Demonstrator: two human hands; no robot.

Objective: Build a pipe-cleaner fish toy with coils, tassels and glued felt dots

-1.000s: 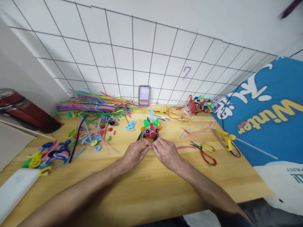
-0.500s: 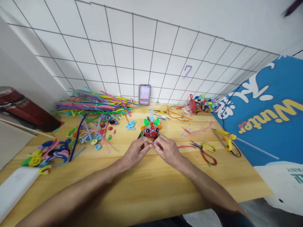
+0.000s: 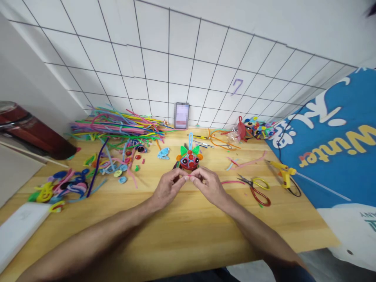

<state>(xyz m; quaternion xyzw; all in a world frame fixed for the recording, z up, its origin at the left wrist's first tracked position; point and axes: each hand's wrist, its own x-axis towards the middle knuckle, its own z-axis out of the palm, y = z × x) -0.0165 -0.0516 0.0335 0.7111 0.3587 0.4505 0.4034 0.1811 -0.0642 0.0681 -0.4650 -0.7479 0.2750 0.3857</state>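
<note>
My left hand (image 3: 169,188) and my right hand (image 3: 210,185) meet at the middle of the wooden table, each in a pinch. Between their fingertips shows a short pink-red piece of pipe cleaner (image 3: 190,175); most of it is hidden by the fingers. Just beyond sits a colourful animal-head ornament (image 3: 189,159) with green ears, black eyes, orange side tufts and a light-blue loop (image 3: 190,140) on top. Its lower part is covered by my hands. A pink pipe cleaner (image 3: 233,182) lies right of my right hand, beside the scissors (image 3: 255,187) with one yellow and one red handle.
A bundle of pipe cleaners (image 3: 117,127) and scattered pieces (image 3: 69,186) lie left. A dark red flask (image 3: 32,131) and a white box-shaped object (image 3: 22,221) stand further left. A phone (image 3: 181,116) leans on the wall. Right lies a yellow glue gun (image 3: 283,173).
My fingers have shifted slightly around the small pink-red piece, and both hands are more arched now. The whole view has tilted a little. The ornament stays in place on the table.
</note>
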